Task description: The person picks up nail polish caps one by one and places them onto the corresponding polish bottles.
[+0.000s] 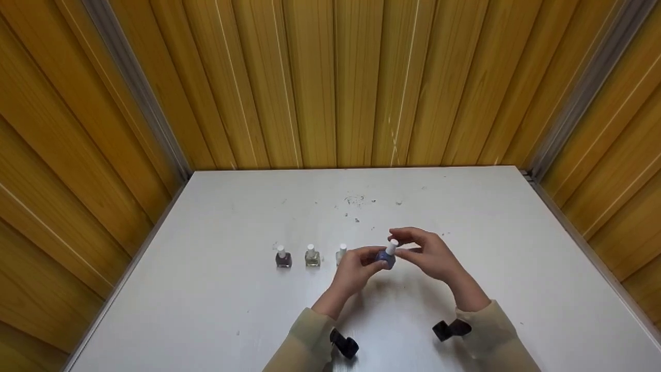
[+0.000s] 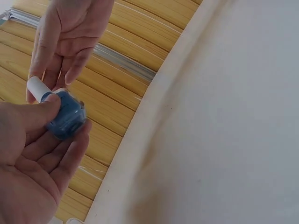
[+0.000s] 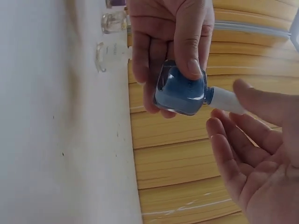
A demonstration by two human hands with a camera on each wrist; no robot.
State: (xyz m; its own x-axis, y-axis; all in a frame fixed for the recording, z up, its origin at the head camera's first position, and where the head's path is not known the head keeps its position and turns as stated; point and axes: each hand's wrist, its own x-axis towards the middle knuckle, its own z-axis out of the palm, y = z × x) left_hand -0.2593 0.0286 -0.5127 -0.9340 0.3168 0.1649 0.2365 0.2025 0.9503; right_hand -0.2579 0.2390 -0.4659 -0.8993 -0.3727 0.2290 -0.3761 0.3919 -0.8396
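Observation:
A blue nail polish bottle (image 1: 385, 259) with a white cap (image 3: 227, 101) is held above the table between both hands. My left hand (image 1: 354, 268) grips its glass body, thumb across the front and fingers behind. My right hand (image 1: 433, 256) has its thumb on the cap and its fingertips at the cap's other side. In the right wrist view, a short blue neck shows between cap and body. The bottle is tilted, its cap towards the right hand.
Left of the hands, a dark nail polish bottle (image 1: 283, 259), a pale yellowish one (image 1: 312, 257) and a clear one (image 1: 341, 254) stand in a row on the white table (image 1: 206, 310). My left hand partly covers the clear one. Wood-patterned walls (image 1: 310, 82) surround the table; dark specks lie towards the back.

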